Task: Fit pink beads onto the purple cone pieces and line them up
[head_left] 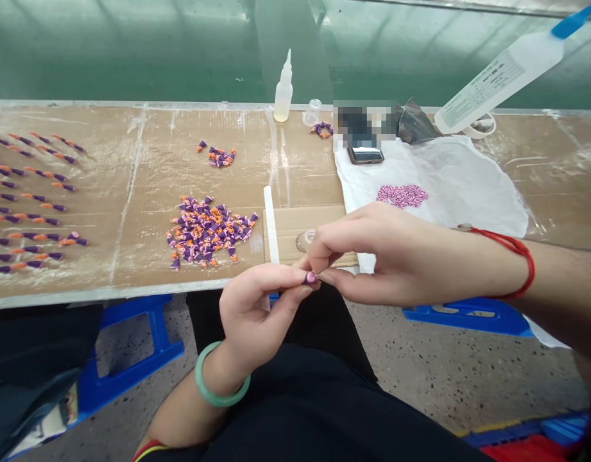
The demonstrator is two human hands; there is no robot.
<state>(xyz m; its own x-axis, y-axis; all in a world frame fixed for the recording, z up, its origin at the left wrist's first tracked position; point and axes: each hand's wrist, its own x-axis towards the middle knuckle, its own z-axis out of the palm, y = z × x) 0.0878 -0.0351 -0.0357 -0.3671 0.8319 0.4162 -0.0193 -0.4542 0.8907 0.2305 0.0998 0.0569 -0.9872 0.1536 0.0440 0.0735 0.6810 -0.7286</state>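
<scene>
The left hand [254, 308] pinches a small purple-and-pink piece [309, 278] between thumb and forefinger, above the counter's [151, 212] near edge. The right hand [376, 256] meets it there, its thumb and forefinger bent close at the piece; whether they grip anything cannot be told. Just beyond the fingers, a clear dish [303, 242] shows in part, near a white strip [271, 224]. Left of the strip lies a pile [203, 231] of similar pieces, with a smaller cluster [221, 158] behind. Pink bits [402, 196] and a phone [366, 156] rest on a white sheet [478, 179] to the right. Farther back stands a small bottle [283, 96]; a large bottle [502, 83] leans right. Purple-and-orange rows [47, 174] fill the far left.
</scene>
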